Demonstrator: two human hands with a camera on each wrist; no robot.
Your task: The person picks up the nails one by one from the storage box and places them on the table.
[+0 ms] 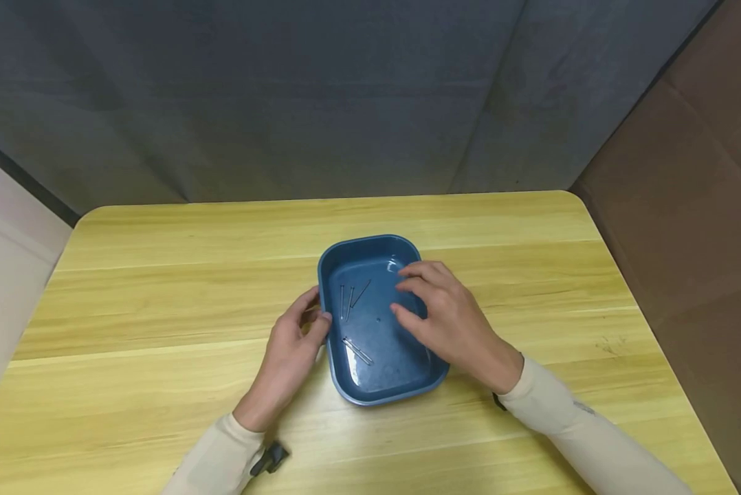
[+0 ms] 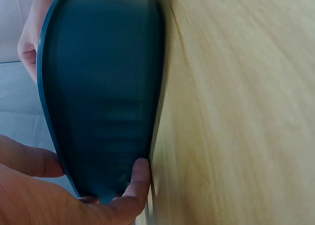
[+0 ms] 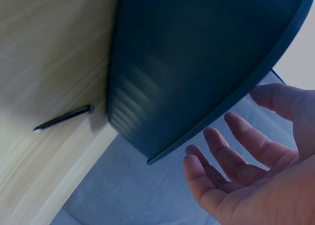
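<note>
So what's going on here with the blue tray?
A person sits at a wooden table with a blue tray in front of them. The left hand grips the tray's left rim, thumb on the edge. The right hand hovers over the tray's right side, fingers relaxed and holding nothing. A few thin nails lie inside the tray, some near the left wall and some nearer the front. In the right wrist view, one more nail lies on the table beside the tray.

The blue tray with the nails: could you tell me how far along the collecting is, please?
Several nails already lie in the blue tray. The left hand grips its rim while the right hand hovers open above it. One nail remains on the table beside the tray.
</note>
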